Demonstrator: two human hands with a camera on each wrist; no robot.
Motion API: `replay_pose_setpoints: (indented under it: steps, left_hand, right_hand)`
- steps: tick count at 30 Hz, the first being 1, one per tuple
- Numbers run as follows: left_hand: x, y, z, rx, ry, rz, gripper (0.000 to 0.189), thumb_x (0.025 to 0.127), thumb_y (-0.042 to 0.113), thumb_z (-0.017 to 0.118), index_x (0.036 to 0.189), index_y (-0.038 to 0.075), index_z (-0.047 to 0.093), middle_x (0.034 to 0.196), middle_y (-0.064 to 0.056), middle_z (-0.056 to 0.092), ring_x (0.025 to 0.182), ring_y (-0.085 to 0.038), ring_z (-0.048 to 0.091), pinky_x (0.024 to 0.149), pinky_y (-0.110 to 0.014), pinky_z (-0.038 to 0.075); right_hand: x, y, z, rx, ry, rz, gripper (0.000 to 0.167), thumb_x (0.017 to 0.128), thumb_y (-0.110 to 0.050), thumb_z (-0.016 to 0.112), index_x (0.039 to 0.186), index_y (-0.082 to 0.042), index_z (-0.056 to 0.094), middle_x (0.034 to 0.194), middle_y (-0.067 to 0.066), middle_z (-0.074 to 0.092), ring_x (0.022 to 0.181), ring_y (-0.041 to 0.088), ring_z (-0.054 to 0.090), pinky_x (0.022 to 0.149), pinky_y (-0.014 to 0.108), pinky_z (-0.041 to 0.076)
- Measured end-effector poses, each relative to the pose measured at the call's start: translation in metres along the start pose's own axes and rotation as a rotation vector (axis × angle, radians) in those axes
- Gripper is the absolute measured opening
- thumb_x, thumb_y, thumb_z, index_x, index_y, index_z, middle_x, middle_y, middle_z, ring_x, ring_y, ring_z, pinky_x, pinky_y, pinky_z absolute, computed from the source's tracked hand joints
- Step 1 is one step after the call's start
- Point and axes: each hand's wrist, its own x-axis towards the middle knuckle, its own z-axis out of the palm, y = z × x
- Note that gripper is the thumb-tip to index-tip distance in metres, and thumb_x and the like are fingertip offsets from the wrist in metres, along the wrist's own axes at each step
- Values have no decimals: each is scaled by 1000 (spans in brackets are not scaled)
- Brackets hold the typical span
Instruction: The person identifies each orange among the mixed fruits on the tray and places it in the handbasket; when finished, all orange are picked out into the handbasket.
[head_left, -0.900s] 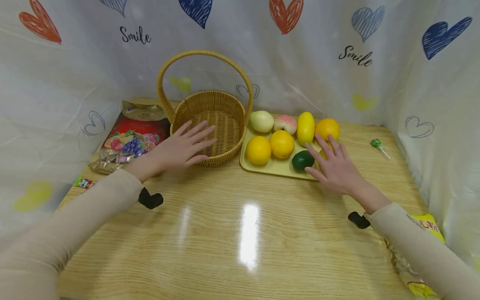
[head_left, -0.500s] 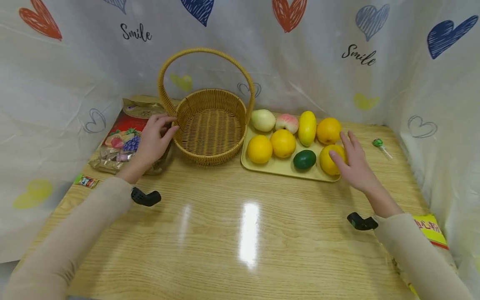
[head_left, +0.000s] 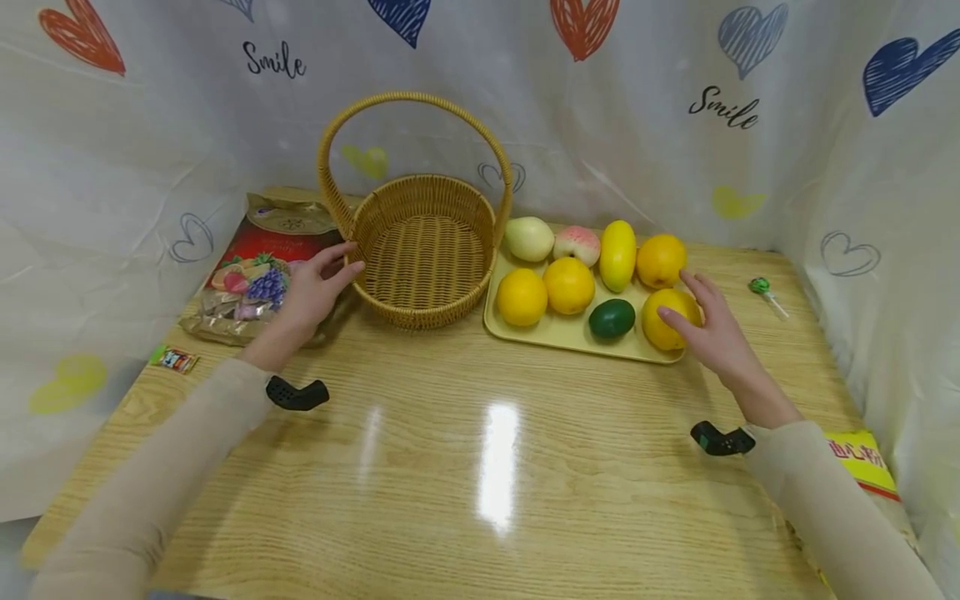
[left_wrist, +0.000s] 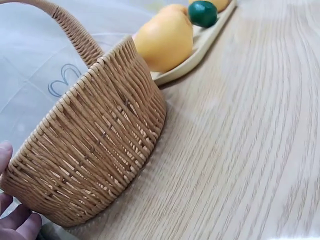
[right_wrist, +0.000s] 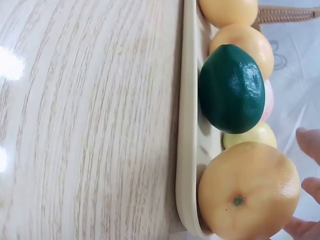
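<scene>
Wicker basket (head_left: 431, 315), handle upright, left of centre in the frame: left grip (head_left: 310, 290), a bare hand, is clamped on the left rim, fingers curled against the weave. A light, steadying hold seems best; a hard tug would likely tip or drag it. Right grip (head_left: 716, 333), bare hand, right of centre: thumb and fingers apart, set about the near orange fruit (right_wrist: 245, 187); whether every fingertip touches cannot be told. Said fruit sits in the near right corner of the cream tray (head_left: 558, 331). Skin round and smooth: probably best pinched from opposite sides, below the widest part, and raised straight up, clear of the tray's lip. Neighbours: second orange fruit (head_left: 661, 261), just behind; dark green fruit (head_left: 612, 319), to the left across a gap, liable to roll if knocked. Same tray, further left: yellow oblong fruit (head_left: 618, 257), pink peach (head_left: 577, 246), pale fruit (head_left: 529, 239), two yellow-orange fruits (head_left: 522, 297). Outlying, on the wood-grain surface (head_left: 450, 400): wrapped lollipop (head_left: 761, 286), right of the frame; red printed bag (head_left: 251, 287), beside the left grip; small wrapped sweet (head_left: 176, 359), left of the frame.
</scene>
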Motion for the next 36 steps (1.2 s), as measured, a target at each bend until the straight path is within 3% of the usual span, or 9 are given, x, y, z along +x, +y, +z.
replay_pose_setpoints:
  steps: [8,13,24,30,36]
  left_hand:
    - [1,-3,5,-181,20,-9,63,96,47,58,152,25,38,158,-3,29,140,-20,34,107,-48,37]
    - [0,-2,6,-203,40,-7,60,97,43,57,151,22,39,156,-3,33,136,-20,39,101,-48,40]
    - [1,2,4,-216,25,-12,60,98,39,58,152,19,37,158,-6,29,142,-21,31,109,-47,37]
    - [1,2,6,-245,15,-13,59,99,34,57,152,16,36,158,-7,29,142,-22,32,110,-47,35]
    - [1,1,6,-264,-2,-23,59,100,32,57,153,17,35,158,-6,29,141,-22,33,111,-45,35]
  right_hand:
    - [4,5,3,-67,6,-86,70,98,-31,61,152,2,29,152,31,25,137,52,21,110,67,16]
    - [3,7,3,-97,-21,-108,69,99,-28,61,152,0,28,149,35,25,134,56,22,108,69,18]
    - [3,-5,1,-235,32,-178,55,97,-22,63,144,0,44,144,41,28,127,62,29,102,73,23]
    - [4,-25,-4,-216,62,-173,57,98,-28,62,147,-6,43,147,37,28,127,60,30,101,73,26]
    - [6,-47,3,-109,59,-187,58,98,-30,61,149,-9,42,147,24,38,126,46,37,99,62,34]
